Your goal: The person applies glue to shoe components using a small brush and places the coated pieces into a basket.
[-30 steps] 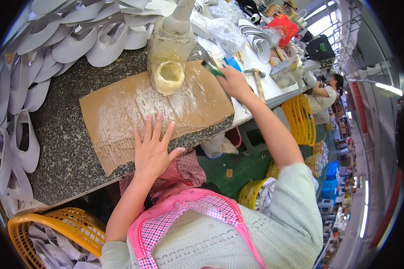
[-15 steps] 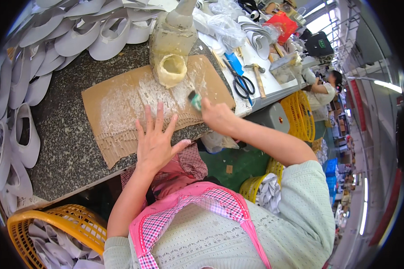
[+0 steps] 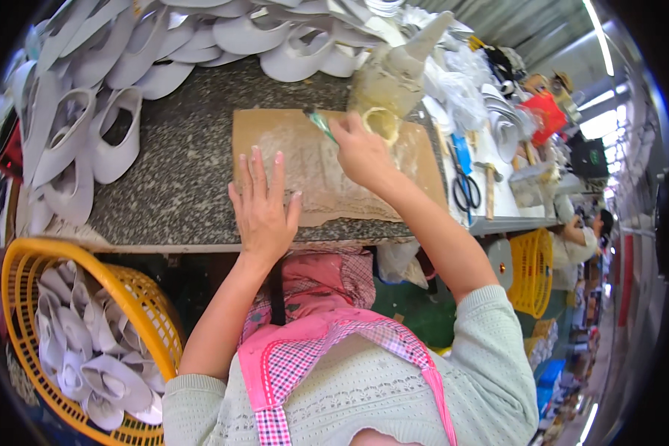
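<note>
A brown cardboard sheet [image 3: 334,189], smeared whitish and frayed along its near edge, lies on the speckled stone tabletop. My left hand [image 3: 262,208] is spread flat over its left part, holding nothing. In my right hand [image 3: 364,152] is a small brush [image 3: 320,124] with a green handle and dark tip, pointing left above the cardboard's far part. Just beyond that hand stands a cloudy, crusted plastic bottle [image 3: 386,82] with a round hole in its near side; what is inside cannot be made out.
White shoe uppers [image 3: 117,134] are piled along the table's far and left sides. Black-handled scissors [image 3: 466,192] and a hammer [image 3: 490,189] lie at right. A yellow basket [image 3: 89,251] of uppers stands at lower left. A co-worker [image 3: 586,239] sits far right.
The view has turned. With the brush, my right hand has moved from the cardboard's right side to its far part. My left hand stays spread flat, now nearer the cardboard's left edge.
</note>
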